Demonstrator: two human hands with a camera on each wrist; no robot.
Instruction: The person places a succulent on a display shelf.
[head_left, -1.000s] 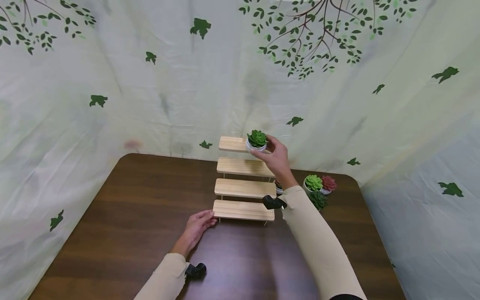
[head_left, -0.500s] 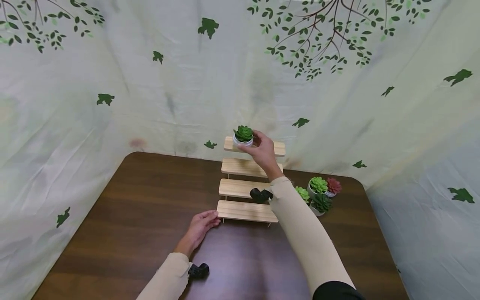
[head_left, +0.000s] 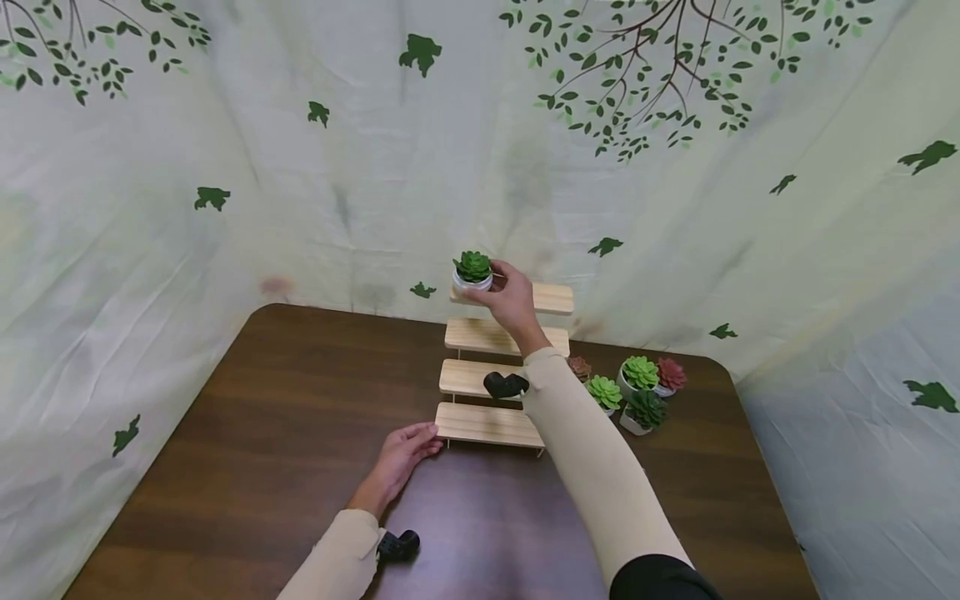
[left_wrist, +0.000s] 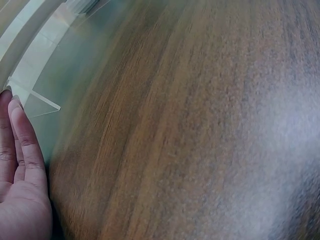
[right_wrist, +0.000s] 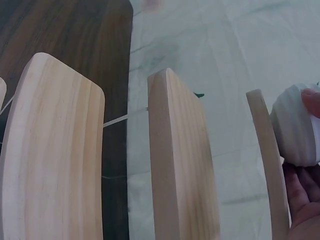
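Observation:
My right hand (head_left: pixel 510 300) pinches a small green succulent (head_left: pixel 473 266) in a white ribbed pot (right_wrist: pixel 295 125) between thumb and fingers. The pot is at the left end of the top board (head_left: pixel 553 297) of a four-step wooden stand (head_left: pixel 491 423); in the right wrist view its base is right at that board. My left hand (head_left: pixel 401 458) has its fingers nearly straight, fingertips at the left end of the lowest board. In the left wrist view, the left fingers (left_wrist: pixel 27 145) lie beside a clear leg (left_wrist: pixel 42 97) of the stand.
Several potted succulents stand right of the stand: light green ones (head_left: pixel 640 372) (head_left: pixel 603 392), a dark green one (head_left: pixel 646 407), a red one (head_left: pixel 671 375) and a brownish one (head_left: pixel 578 367) partly behind my right sleeve. A leaf-print cloth (head_left: pixel 360 208) hangs behind the brown table (head_left: pixel 300 400).
My right hand has carried the potted succulent leftward along the top board to its left end. The left hand has stayed at the lowest board. The head view has shifted slightly.

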